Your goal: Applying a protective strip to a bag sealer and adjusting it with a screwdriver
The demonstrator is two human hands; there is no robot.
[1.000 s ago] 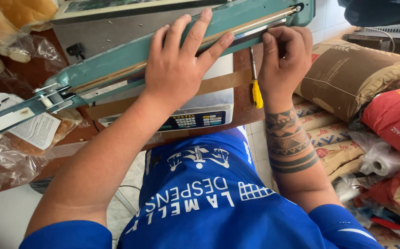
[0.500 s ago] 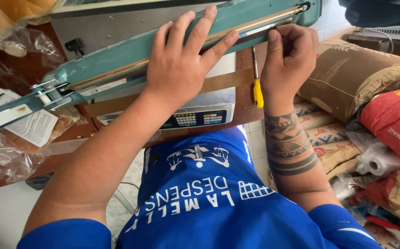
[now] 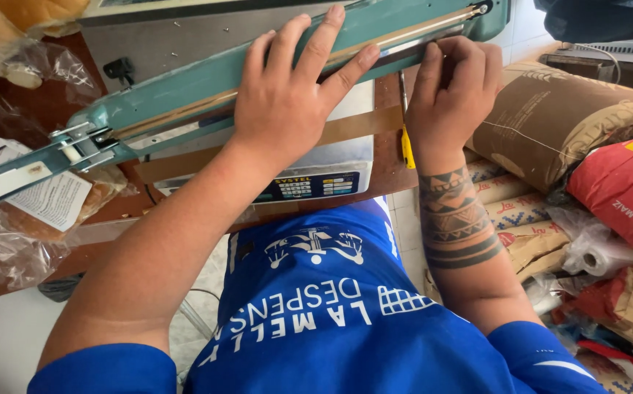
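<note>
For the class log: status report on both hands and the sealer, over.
Left hand flat on green sealer arm. Right hand fingers curled at arm's end. Bagged bread left, clear of hands.

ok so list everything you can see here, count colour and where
heat sealer: one, teal green, arm down, slanting across the top
digital scale: one, grey with a keypad, under the sealer
brown tape strip: one, along the scale top
yellow-handled tool: one, by the right wrist, kind unclear
bagged bread: several clear bags, far left and top left
paper label: one, white, on a left bag
sacks: several, brown paper and red, stacked at right
plastic roll: one, clear, among the sacks
blue shirt: one, bottom centre
left hand: flat, pressing on the sealer arm
right hand: tattooed forearm, fingers curled at the sealer's right end
</note>
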